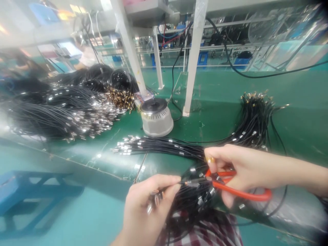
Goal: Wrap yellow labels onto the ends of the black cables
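Observation:
My left hand (147,208) is closed in a pinch on a thin black cable (183,183) with a metal tip, and holds a few small metal sleeves against the palm. My right hand (241,169) grips red-handled scissors (238,192), whose blades meet the cable's end close to my left fingertips. A loose bundle of black cables (194,201) hangs between both hands over my lap. A row of similar cables (159,145) with silver tips lies on the green bench (217,112) just beyond.
A large heap of black cables with metal ends (74,112) fills the bench's left side. A round white device (156,118) stands mid-bench by white frame posts (193,58). Another cable bundle (253,119) lies at the right. A blue stool (33,194) is at lower left.

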### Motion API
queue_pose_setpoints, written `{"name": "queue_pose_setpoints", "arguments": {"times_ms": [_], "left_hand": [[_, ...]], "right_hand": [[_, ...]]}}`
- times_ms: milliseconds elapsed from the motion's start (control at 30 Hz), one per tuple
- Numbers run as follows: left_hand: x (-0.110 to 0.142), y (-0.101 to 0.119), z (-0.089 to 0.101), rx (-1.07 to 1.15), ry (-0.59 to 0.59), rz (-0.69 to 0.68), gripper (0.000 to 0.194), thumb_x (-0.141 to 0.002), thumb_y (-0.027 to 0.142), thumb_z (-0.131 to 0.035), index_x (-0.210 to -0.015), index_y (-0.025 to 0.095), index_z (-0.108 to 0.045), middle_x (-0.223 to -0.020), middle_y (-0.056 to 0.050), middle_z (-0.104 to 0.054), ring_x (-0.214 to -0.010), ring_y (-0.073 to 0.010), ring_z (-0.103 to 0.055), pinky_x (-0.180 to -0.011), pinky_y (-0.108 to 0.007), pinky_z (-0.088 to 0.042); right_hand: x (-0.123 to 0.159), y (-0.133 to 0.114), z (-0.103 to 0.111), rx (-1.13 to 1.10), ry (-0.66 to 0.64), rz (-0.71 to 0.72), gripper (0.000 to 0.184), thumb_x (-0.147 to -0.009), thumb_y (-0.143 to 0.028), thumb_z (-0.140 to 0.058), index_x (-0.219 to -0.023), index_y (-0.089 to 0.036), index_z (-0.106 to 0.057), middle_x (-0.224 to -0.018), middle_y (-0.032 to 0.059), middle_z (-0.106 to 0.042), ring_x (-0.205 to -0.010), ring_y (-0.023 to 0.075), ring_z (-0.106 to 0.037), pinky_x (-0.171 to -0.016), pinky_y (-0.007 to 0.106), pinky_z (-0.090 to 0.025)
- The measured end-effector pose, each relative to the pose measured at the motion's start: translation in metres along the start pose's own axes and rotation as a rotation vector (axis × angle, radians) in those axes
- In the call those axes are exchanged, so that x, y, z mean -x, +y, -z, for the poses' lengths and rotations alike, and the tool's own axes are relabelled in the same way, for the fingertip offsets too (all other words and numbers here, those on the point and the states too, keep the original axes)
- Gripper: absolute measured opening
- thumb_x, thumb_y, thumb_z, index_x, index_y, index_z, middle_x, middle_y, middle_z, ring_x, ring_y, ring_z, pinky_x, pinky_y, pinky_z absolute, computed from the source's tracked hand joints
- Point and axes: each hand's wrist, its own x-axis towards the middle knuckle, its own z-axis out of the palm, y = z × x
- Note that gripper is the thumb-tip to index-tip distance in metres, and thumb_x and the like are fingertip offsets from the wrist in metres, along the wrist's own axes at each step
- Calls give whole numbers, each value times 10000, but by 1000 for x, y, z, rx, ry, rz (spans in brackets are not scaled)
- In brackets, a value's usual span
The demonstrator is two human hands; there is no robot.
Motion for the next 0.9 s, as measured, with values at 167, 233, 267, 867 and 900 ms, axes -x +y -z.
{"name": "queue_pose_setpoints", "arguments": {"times_ms": [167, 233, 267, 867, 900], "left_hand": [[2, 0, 0, -11, 2, 13, 256, -745, 31, -696, -812, 271, -749, -752, 65, -789, -611, -116, -720, -605, -161, -567], [2, 0, 1, 1, 7, 19, 259, -746, 34, -695, -811, 279, -750, -744, 74, -786, -598, -108, -714, -586, -149, -560], [2, 0, 0, 8, 3, 25, 257, -749, 38, -694, -810, 281, -750, -739, 77, -784, -590, -105, -711, -574, -145, -557], [5, 0, -2, -27, 32, -3, 218, -750, 54, -700, -813, 258, -748, -774, 42, -796, -631, -137, -733, -621, -184, -583], [5, 0, -2, -22, 32, -1, 216, -752, 54, -697, -812, 256, -748, -768, 39, -795, -628, -140, -733, -617, -187, -585]], "right_hand": [[-6, 8, -1, -208, -59, -2, 440, -653, -258, -825, -742, -217, -396, -516, -138, -414, -467, 51, -404, -434, 163, -242], [-6, 6, 0, -165, -37, 8, 427, -654, -232, -817, -746, -215, -401, -545, -126, -462, -494, 54, -412, -450, 159, -276], [-5, 4, 1, -109, -17, 12, 424, -648, -228, -819, -750, -215, -408, -568, -118, -488, -513, 57, -419, -464, 161, -298], [-5, -7, 0, 241, 65, 116, 340, -697, -163, -718, -708, -237, -386, -522, -113, -428, -500, 93, -412, -462, 188, -272], [-4, -7, 0, 239, 68, 110, 340, -695, -181, -728, -714, -237, -393, -529, -109, -437, -507, 95, -417, -465, 189, -280]]}}
